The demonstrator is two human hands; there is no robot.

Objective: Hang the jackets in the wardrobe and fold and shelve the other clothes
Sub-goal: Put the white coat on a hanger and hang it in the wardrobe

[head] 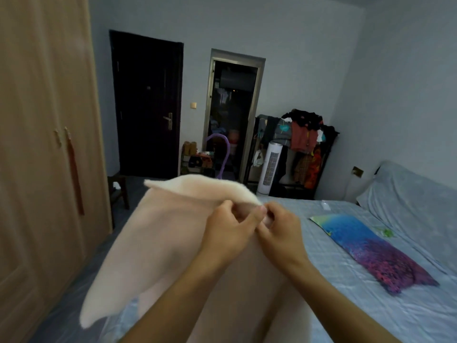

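- Above the near corner of the bed, a pale pink garment is held up in the air, its lower part hanging toward the mattress.
- Left hand and right hand sit close together, each pinching the same upper edge of the cloth with curled fingers.
- Step in hand, as judged: folding; the hands appear to be bringing two corners or edges together.
- The wardrobe stands at left with its doors closed.
- The next move would call for levelling the matched edges, laying the cloth on the bed to finish the fold, then opening the wardrobe to shelve it.
- A colourful cloth lies flat on the bed, well apart.
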